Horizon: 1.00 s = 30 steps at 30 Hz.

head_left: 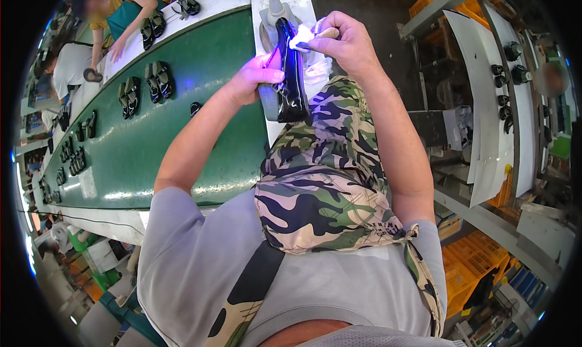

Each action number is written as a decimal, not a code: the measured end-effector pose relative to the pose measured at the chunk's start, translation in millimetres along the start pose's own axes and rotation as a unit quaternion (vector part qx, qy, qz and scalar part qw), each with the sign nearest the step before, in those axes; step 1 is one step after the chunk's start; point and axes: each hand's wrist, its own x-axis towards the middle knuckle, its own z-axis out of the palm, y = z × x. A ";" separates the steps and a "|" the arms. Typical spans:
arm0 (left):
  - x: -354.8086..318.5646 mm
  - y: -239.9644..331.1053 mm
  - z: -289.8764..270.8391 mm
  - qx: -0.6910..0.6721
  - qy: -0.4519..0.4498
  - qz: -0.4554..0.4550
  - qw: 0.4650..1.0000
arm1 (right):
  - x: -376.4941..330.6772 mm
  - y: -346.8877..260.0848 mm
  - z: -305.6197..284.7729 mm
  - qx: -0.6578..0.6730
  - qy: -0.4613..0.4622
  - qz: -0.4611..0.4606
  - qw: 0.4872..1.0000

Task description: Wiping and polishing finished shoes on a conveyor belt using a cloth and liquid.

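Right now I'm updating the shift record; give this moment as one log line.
left hand: holds black shoe | right hand: pinches white wad close to shoe, contact unclear | green surface: more dark shoes

We see a smooth, glossy, patent-like finish on the shoe (293, 92); the crumpled wad (301, 39) is cloth or paper, we cannot tell. Our apron (321, 207) is matt cloth, the surface (139, 147) smooth and shiny, the crates (479, 259) plastic.

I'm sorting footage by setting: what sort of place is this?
Probably a shoe workshop or factory: pairs of dark shoes sit along a long green surface, orange crates stand nearby, and the left hand holds a glossy black shoe.
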 end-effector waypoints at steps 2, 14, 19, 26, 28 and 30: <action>1.7 0.5 0.2 -0.049 0.008 -0.007 0.999 | -5.9 1.5 1.6 -0.009 -0.012 0.014 1.000; 21.4 -11.1 3.1 -0.168 0.042 0.033 0.984 | -43.8 -10.4 -18.8 -0.011 -0.023 0.059 0.998; 37.0 -21.7 14.3 -0.215 0.061 0.032 0.974 | -61.1 -7.5 -39.3 0.017 -0.025 -0.015 0.999; 58.6 -39.3 19.6 -0.265 0.017 0.068 0.962 | -87.7 -0.3 -66.5 0.113 0.063 0.001 0.992; 64.7 -35.8 38.4 -0.294 0.002 0.122 0.948 | -90.2 9.0 -68.8 0.143 0.118 0.000 0.983; 74.1 -34.6 43.7 -0.282 -0.004 0.120 0.952 | -91.5 16.2 -70.5 0.176 0.169 0.000 0.970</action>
